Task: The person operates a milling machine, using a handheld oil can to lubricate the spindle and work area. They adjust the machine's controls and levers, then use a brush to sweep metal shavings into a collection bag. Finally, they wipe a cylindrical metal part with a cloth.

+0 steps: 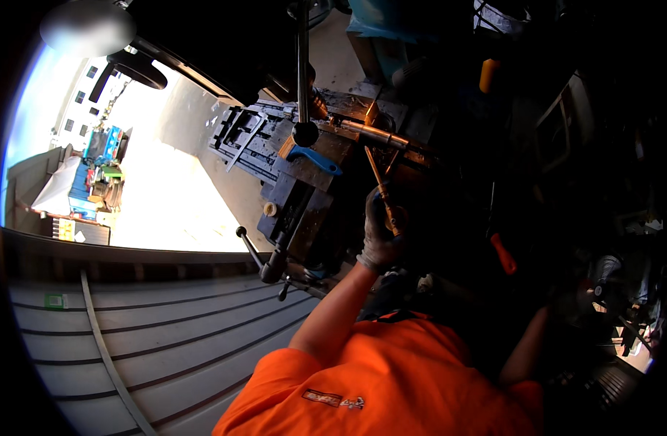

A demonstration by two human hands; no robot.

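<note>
My left hand (381, 236), in a grey work glove, is closed around a long slim metal tool (378, 174) whose exact kind I cannot make out. The tool points up and away, its far end close below a shiny round shaft (373, 132) on a machine tool. A brush with a blue handle (315, 158) lies on the machine's bed, left of the tool's tip. My right forearm (526, 349) reaches into deep shadow at the right, where the hand cannot be made out.
A lever with a dark ball knob (304, 134) hangs over the machine bed (239, 138). Crank handles (273, 269) stick out at its near left. A red handle (503, 254) shows in the dark at right, with a fan (604, 280) farther right. A bright doorway lies left.
</note>
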